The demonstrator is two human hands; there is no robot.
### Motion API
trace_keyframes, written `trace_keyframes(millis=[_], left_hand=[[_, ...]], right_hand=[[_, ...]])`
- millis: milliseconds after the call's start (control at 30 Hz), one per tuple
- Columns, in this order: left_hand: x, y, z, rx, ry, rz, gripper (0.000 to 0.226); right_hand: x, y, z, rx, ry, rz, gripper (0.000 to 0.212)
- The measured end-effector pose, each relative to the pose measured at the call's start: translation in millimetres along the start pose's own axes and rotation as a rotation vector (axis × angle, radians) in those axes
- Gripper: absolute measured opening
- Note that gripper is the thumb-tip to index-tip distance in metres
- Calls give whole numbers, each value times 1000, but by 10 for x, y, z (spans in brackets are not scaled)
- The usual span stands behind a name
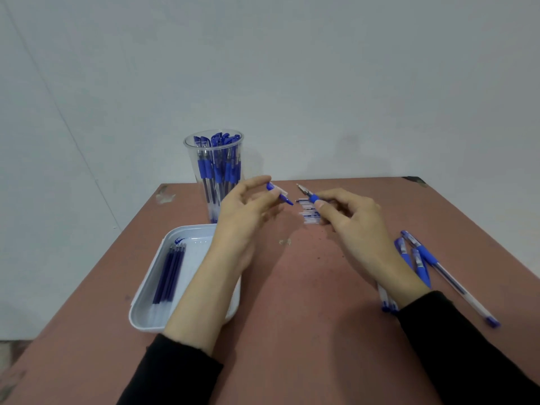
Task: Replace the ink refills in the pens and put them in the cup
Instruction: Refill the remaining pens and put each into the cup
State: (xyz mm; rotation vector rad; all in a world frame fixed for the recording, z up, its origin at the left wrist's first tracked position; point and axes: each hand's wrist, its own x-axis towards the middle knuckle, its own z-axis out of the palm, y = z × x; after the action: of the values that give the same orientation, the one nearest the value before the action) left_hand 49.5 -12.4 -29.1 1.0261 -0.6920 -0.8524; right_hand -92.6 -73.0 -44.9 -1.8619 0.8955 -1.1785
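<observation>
My left hand (245,211) pinches a blue pen cap (280,194) above the table. My right hand (350,220) grips an uncapped blue pen (306,194) by its rubber grip, tip pointing up and left toward the cap; a small gap separates cap and tip. Behind my left hand stands a clear plastic cup (214,159) holding several blue pens upright. A white tray (152,302) at the left holds several dark blue ink refills (169,276). Three capped blue pens (420,258) lie on the table at the right, partly hidden by my right wrist.
A small pile of short refill pieces (309,214) lies on the reddish table (292,302) under my right fingers. The table's far edge meets a pale wall. Its left edge runs close beside the tray.
</observation>
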Motion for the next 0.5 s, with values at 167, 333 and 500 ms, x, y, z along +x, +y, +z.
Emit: trace_keyframes(millis=[167,333,500], left_hand=[[15,4,-24,-173,7,9,25],[-4,-11,0,-110,-72,22,25],[-19,-85,49,36,-127,63,25]], right_hand=[[-12,-19,14,-5,-38,-16,26],[-2,13,20,-22,-35,-6,20],[-6,9,18,-68,-40,-10,20]])
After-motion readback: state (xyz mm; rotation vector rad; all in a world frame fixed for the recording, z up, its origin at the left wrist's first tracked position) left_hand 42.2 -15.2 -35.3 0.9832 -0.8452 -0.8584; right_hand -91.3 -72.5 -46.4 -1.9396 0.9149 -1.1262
